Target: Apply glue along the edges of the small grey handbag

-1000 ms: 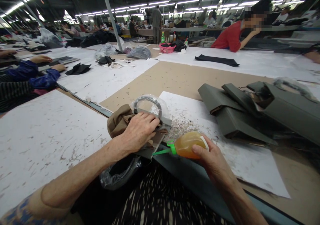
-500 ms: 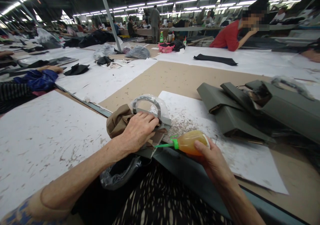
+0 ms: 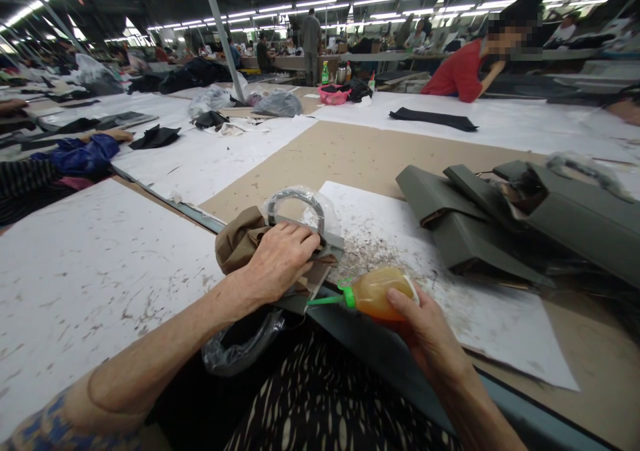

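Observation:
My right hand (image 3: pixel 425 324) is closed around a glue bottle (image 3: pixel 377 292) with yellowish-orange liquid and a green nozzle pointing left. The nozzle's tip is at the lower edge of a handbag (image 3: pixel 240 241), by its grey-green panel; whether it touches cannot be made out. My left hand (image 3: pixel 281 257) grips the bag's top from above, fingers bent over the edge with their tips hidden. Brown fabric bulges out on the left of the hand. One plastic-wrapped handle (image 3: pixel 320 212) stands up behind the fingers, and another wrapped handle (image 3: pixel 243 351) hangs below the table edge.
Several grey-green bags (image 3: pixel 480 217) lie piled on the right. A white sheet (image 3: pixel 505 344) with dark glue crumbs covers part of the brown board (image 3: pixel 350 144). A black strip (image 3: pixel 433 119) lies farther back, near a person in red (image 3: pixel 455 71). A metal pole (image 3: pixel 220 34) rises at the back left.
The bottle's nozzle tip has shifted slightly down along the bag's edge, with the bottle tilting a little. My left hand keeps its grip on the handbag.

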The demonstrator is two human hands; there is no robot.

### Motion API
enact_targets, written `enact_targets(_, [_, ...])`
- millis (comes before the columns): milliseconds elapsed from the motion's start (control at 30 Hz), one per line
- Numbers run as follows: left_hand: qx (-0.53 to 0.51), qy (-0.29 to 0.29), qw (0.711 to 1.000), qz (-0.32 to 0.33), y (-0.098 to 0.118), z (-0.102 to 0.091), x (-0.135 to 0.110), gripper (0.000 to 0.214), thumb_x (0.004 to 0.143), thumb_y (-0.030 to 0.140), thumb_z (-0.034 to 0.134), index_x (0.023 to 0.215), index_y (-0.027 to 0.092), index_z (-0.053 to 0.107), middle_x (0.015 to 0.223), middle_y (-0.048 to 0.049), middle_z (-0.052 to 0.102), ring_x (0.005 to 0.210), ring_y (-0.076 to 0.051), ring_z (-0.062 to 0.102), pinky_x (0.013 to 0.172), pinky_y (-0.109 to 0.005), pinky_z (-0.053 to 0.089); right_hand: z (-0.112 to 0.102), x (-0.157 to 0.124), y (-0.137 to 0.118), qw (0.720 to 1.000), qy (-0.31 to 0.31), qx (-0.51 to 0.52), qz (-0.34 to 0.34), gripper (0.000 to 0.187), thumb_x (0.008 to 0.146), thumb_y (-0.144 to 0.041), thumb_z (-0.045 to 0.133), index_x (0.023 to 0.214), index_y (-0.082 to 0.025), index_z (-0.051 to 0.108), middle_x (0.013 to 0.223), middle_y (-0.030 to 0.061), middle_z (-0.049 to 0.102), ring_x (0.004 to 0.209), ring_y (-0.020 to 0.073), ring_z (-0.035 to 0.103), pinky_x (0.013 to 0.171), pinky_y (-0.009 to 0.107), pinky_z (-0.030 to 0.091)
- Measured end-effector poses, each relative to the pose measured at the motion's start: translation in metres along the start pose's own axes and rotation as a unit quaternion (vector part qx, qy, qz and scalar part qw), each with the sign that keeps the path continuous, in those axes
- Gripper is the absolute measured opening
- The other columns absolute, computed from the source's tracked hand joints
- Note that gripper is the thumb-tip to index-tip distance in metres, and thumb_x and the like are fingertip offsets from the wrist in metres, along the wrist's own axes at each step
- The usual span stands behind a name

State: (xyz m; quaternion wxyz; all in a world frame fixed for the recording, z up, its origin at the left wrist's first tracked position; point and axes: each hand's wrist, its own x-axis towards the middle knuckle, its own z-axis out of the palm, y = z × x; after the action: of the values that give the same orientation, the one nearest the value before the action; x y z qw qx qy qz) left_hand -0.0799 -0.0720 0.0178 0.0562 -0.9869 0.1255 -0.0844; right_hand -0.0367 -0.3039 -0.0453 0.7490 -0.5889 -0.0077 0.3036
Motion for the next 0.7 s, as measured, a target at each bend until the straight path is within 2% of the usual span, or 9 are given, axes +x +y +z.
enact_targets(167, [0.002,-0.006,1.0,0.001,0.001,-0.001,0.001,0.025,0.075,0.023,0.059,0.097,0.014,0.049,0.098,-0.0065,0.054,0.092,-0.022,0.048,0.081,-0.034,0.037,0.001,-0.009,-0.005,0.998,0.005,-0.057,-0.015,0.047,0.066,-0.045,0.065,0.101,-0.017,0.051,0.089,0.0078,0.061,0.079,0.0247,0.058,0.066,0.033,0.049])
enact_targets(267, [0.004,-0.009,1.0,0.0,0.002,-0.002,0.002,0.024,0.076,0.022,0.059,0.096,0.013,0.05,0.098,-0.0067,0.054,0.092,-0.022,0.048,0.081,-0.035,0.037,-0.005,-0.008,-0.003,0.993,0.022,-0.103,-0.051,0.049,0.066,-0.044,0.065,0.104,-0.018,0.05,0.089,0.0067,0.061,0.079,0.0236,0.057,0.069,0.032,0.048])
enact_targets(533, [0.001,-0.004,1.0,0.001,0.003,-0.005,0.0,0.023,0.075,0.022,0.059,0.094,0.014,0.049,0.095,-0.0057,0.054,0.089,-0.022,0.047,0.078,-0.035,0.038,-0.004,-0.001,-0.017,0.959,0.101,-0.238,-0.119,0.051,0.063,-0.049,0.064,0.102,-0.019,0.05,0.088,0.0037,0.061,0.08,0.0225,0.056,0.071,0.03,0.047])
enact_targets(700, [0.002,0.003,1.0,0.0,0.003,-0.006,0.001,0.02,0.074,0.02,0.058,0.092,0.014,0.05,0.093,-0.0059,0.054,0.087,-0.022,0.048,0.076,-0.035,0.038,-0.003,0.004,-0.017,0.945,0.105,-0.272,-0.146,0.051,0.065,-0.049,0.063,0.104,-0.02,0.048,0.093,0.0028,0.059,0.083,0.0219,0.055,0.073,0.03,0.046])
